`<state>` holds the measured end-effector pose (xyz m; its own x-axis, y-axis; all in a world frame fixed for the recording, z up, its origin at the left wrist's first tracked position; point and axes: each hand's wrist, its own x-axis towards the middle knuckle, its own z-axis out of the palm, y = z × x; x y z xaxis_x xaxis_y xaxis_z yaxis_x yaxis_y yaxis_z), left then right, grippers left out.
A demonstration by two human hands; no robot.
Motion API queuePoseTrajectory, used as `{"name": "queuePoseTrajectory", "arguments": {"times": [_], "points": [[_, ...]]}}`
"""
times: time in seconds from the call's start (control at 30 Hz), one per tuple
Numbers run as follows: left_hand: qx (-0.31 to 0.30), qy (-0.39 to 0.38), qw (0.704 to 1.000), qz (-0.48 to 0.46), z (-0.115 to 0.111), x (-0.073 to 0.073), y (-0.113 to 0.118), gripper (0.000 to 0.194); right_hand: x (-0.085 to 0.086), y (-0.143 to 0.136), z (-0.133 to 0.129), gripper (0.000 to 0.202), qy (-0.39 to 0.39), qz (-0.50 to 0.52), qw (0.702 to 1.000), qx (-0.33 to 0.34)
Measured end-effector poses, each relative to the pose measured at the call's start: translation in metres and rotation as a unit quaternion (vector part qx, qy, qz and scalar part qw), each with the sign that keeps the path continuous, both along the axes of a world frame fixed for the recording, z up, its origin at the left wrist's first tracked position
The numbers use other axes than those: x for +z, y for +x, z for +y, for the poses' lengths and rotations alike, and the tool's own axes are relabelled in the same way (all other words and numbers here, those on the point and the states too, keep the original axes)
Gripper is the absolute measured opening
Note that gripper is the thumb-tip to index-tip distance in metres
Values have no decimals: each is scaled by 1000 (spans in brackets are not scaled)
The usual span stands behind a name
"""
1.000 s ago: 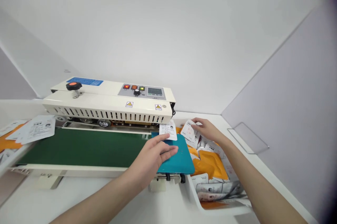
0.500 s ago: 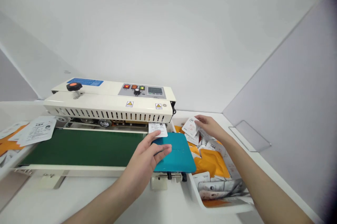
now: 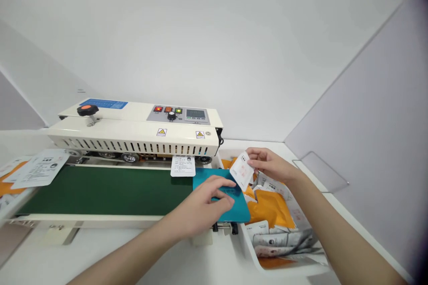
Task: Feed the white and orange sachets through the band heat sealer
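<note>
My right hand (image 3: pixel 269 163) pinches a small white printed sachet (image 3: pixel 242 171) by its upper right edge, holding it tilted at the right end of the sealing machine. My left hand (image 3: pixel 209 204) hovers over the blue-green plate (image 3: pixel 241 211), fingers apart and holding nothing, its fingertips close to that sachet. Another white sachet (image 3: pixel 183 167) is fed by its top edge under the guard of the band sealer (image 3: pixel 133 131), its lower part lying over the green conveyor belt (image 3: pixel 110 191).
A white bin (image 3: pixel 249 249) on the right holds many white and orange sachets. More sachets (image 3: pixel 40 169) are heaped at the belt's left end. A wire stand (image 3: pixel 321 171) leans by the right wall. The sealer's panel (image 3: pixel 179 114) has lit buttons.
My right hand has lifted the sachet from the bin and brought it left. My left hand has moved right, away from the sachet in the sealer, which has travelled left.
</note>
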<state>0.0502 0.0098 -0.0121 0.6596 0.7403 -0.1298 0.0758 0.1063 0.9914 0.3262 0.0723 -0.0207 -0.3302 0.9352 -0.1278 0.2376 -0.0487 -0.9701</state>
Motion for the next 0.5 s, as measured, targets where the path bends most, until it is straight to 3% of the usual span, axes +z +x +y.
{"name": "queuePoseTrajectory", "arguments": {"times": [0.27, 0.5], "points": [[-15, -25, 999, 23, 7, -7, 1, 38, 2, -14, -5, 38, -30, 6, 996, 82], [2, -48, 999, 4, 8, -11, 1, 42, 3, -15, -5, 34, -4, -22, 997, 76]]}}
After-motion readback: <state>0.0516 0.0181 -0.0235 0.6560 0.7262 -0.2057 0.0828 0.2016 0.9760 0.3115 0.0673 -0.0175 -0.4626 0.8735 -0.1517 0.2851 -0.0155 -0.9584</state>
